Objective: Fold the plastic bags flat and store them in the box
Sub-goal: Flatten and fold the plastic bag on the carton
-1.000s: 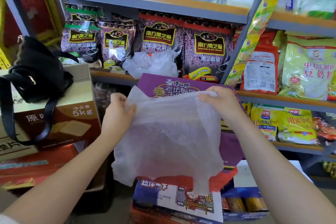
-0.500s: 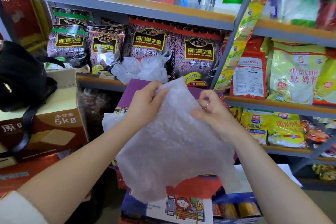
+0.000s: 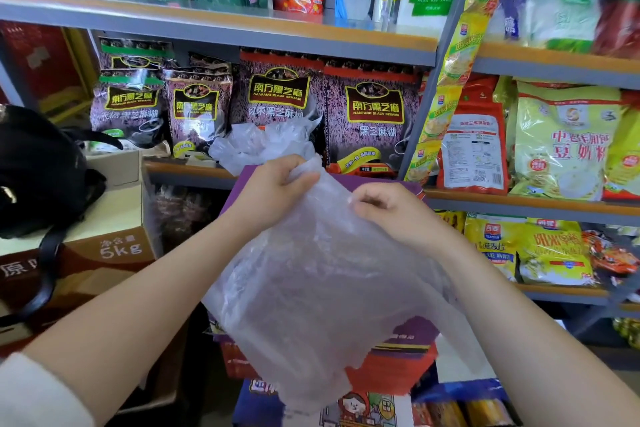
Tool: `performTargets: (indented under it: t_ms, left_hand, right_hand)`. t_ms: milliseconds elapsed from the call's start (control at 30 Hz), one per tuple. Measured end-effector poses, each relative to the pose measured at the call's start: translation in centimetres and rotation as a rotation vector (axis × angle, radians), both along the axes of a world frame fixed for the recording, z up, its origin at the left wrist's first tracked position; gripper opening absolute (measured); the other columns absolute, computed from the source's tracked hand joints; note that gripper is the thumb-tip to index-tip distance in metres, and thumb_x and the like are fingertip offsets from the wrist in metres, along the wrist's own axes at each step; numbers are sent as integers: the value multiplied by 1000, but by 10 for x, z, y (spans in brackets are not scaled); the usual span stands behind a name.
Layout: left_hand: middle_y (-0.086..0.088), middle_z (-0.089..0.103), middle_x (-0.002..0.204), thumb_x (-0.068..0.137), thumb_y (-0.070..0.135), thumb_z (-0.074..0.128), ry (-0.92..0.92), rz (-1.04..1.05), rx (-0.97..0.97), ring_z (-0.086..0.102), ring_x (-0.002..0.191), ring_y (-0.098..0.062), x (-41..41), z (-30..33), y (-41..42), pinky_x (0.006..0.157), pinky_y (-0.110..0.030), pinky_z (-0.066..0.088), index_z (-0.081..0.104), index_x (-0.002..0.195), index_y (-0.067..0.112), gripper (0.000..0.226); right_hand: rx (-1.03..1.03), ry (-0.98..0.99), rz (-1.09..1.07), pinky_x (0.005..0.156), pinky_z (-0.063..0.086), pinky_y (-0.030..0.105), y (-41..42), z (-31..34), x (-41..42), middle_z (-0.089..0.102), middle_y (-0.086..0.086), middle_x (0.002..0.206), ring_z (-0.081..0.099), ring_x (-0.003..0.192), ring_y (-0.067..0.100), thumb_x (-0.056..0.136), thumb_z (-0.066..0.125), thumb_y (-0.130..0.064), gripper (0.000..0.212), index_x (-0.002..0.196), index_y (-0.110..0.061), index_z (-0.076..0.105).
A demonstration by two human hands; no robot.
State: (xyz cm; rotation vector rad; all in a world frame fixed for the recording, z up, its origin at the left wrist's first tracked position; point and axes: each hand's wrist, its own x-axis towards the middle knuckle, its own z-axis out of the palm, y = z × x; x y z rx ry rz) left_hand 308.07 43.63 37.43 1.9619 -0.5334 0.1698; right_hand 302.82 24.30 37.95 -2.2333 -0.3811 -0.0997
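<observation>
A thin, see-through plastic bag [image 3: 322, 291] hangs in front of me, held up by its top edge. My left hand [image 3: 273, 184] pinches the bag's upper left corner. My right hand [image 3: 388, 208] grips the top edge a little to the right and lower. The two hands are close together and the bag droops below them in loose folds. Behind the bag stands a purple box [image 3: 412, 343] with a red band, mostly hidden by the plastic. A crumpled heap of more clear plastic bags [image 3: 256, 142] lies on the shelf behind my left hand.
Shelves [image 3: 221, 28] hold dark sesame-powder packs [image 3: 374, 118] and yellow food packs [image 3: 564, 142]. At left a black handbag [image 3: 38, 170] rests on a brown 5 kg carton [image 3: 104, 260]. Printed boxes [image 3: 363, 409] lie below the purple box.
My hands have drawn together from the bag's wide-apart top corners, so the spread sheet is now doubled and narrower. The view has shifted slightly left and closer.
</observation>
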Motion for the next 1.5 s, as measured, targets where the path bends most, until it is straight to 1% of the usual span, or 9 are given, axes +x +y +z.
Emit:
performTargets:
  t_ms: [133,233,433,533,600,767,1000,1267,1500]
  left_hand:
    - [-6,37,63,91,26,54,8,126,-68,35,59,-16,18,-4,-4,56,-30,28,39,68,5,35]
    - [-1,33,60,93,27,50,-33,231,-24,32,57,-16,33,-6,-1,53,-33,24,30,64,15,37]
    - [2,38,63,97,25,41,-12,437,-11,43,74,-23,77,-22,10,64,-36,30,44,80,16,19]
    - [-17,57,100,93,17,47,33,497,211,50,98,-39,96,-36,17,79,-43,38,47,112,7,21]
    - [-23,49,127,88,19,53,-249,395,439,43,118,-42,100,-39,4,97,-48,35,42,129,-1,46]
    - [-12,62,113,92,40,43,-425,-246,451,55,106,-28,88,-22,-50,88,-34,41,57,116,7,43]
    - [5,54,68,91,28,55,-348,-283,384,57,68,-25,114,-48,-50,60,-36,45,60,82,11,20]
    - [0,47,57,95,29,46,-276,-117,385,49,61,-29,120,-60,-56,59,-46,47,44,60,21,36]
    - [-20,66,85,96,38,37,-192,-5,495,58,83,-38,119,-77,-66,75,-44,46,58,83,5,42]
  right_hand:
    - [110,199,117,60,42,15,-3,10,0,57,-6,77,53,66,1,84,65,-8,11,84,-14,57]
    - [0,352,202,71,47,29,-16,5,3,65,6,86,61,79,12,76,72,-9,12,82,-17,65]
    - [-122,277,-125,65,37,32,-51,-18,32,57,14,79,51,74,19,81,67,-17,28,92,8,60]
    - [-162,3,-343,64,37,30,-55,-20,45,61,14,79,52,71,15,85,63,-18,15,82,-3,61]
    - [-114,-58,-332,62,38,24,-48,-12,51,63,9,78,53,69,12,85,63,-17,9,80,-10,62]
    - [-117,-53,-285,58,36,16,-39,-2,72,59,-4,72,52,66,10,87,60,-13,10,80,-19,61]
    - [-336,219,-265,70,46,26,-86,-11,66,66,-6,85,59,77,8,84,62,-12,10,88,-20,65]
    - [-241,-197,-291,73,39,18,-91,-24,63,63,-6,82,54,80,7,86,64,-20,9,86,-14,70]
    - [-320,131,-62,64,39,12,-108,-29,65,63,-16,68,55,65,-6,83,68,-15,14,83,-28,65]
